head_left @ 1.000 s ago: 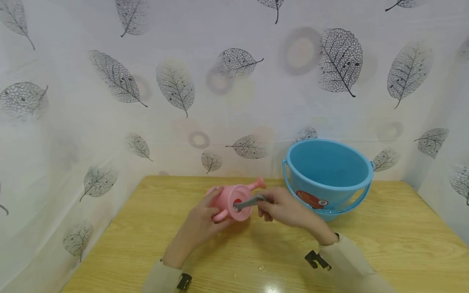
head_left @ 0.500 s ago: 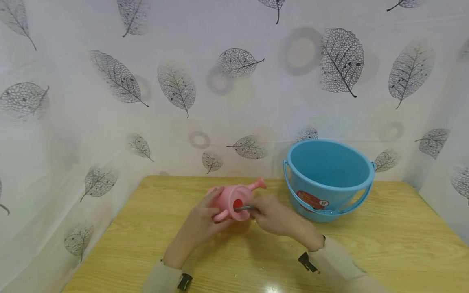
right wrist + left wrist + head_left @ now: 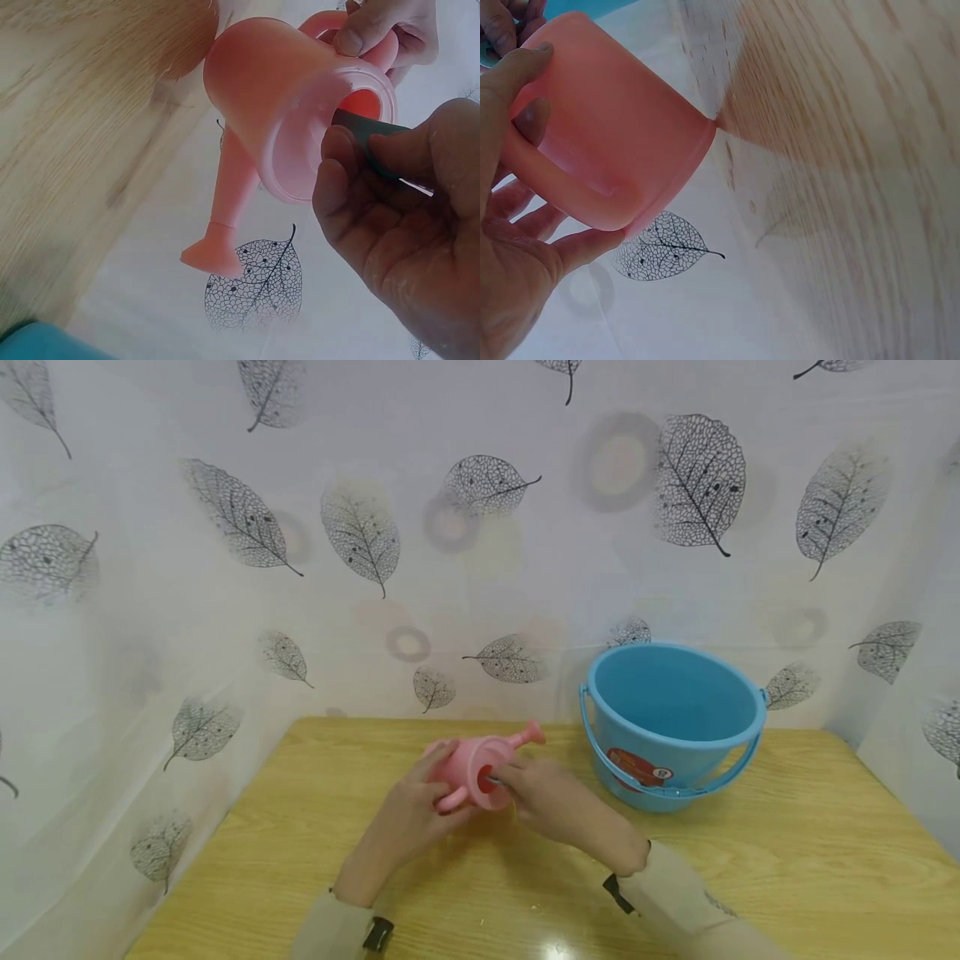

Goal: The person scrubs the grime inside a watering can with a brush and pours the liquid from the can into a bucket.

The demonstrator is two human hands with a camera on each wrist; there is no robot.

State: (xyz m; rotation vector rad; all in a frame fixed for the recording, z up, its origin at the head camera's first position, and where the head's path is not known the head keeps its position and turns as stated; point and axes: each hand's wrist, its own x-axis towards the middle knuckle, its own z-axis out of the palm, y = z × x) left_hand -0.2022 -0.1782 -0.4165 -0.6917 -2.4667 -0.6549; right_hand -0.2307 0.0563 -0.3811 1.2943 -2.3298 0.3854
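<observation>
A pink toy watering can (image 3: pixel 457 768) is tilted with its mouth toward the right hand and its spout pointing to the upper right. My left hand (image 3: pixel 408 810) grips it on the handle side, thumb near the rim in the left wrist view. Through the mouth, something red (image 3: pixel 364 103) shows inside. My right hand (image 3: pixel 558 802) pinches a slim grey-green handled tool (image 3: pixel 371 131) between thumb and fingers. Its front end reaches into the can's mouth, where the tip is hidden.
A light blue bucket (image 3: pixel 637 743), its handle hanging at the front, stands behind and right of the right hand. Wood-grain table (image 3: pixel 300 860) lies beneath. A white leaf-patterned sheet (image 3: pixel 480 577) rises at the back and sides.
My right hand has moved left and closer to the can, pushing the grey tool deeper into its mouth, so less of it shows. The left hand and can keep their place.
</observation>
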